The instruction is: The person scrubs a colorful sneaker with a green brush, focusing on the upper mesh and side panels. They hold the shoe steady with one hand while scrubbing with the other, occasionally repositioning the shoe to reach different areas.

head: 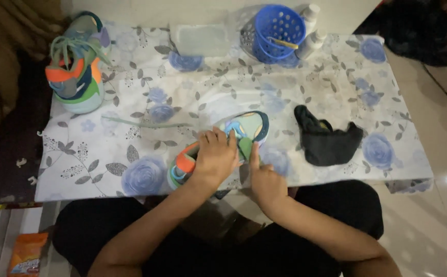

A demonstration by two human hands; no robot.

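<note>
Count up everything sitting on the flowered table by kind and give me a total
Sneakers: 2, one under the left hand and right hand, one at the far left corner
Loose shoelace: 1
Black cloth: 1
Blue basket: 1
White bottles: 2
Clear plastic tub: 1
Total: 8

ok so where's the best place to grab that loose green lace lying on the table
Judging by its pose, pinch the green lace near its right end, coming from above. It lies flat and straight on the tablecloth, left of the shoe under the left hand, so that end looks nearest and unobstructed.
</note>
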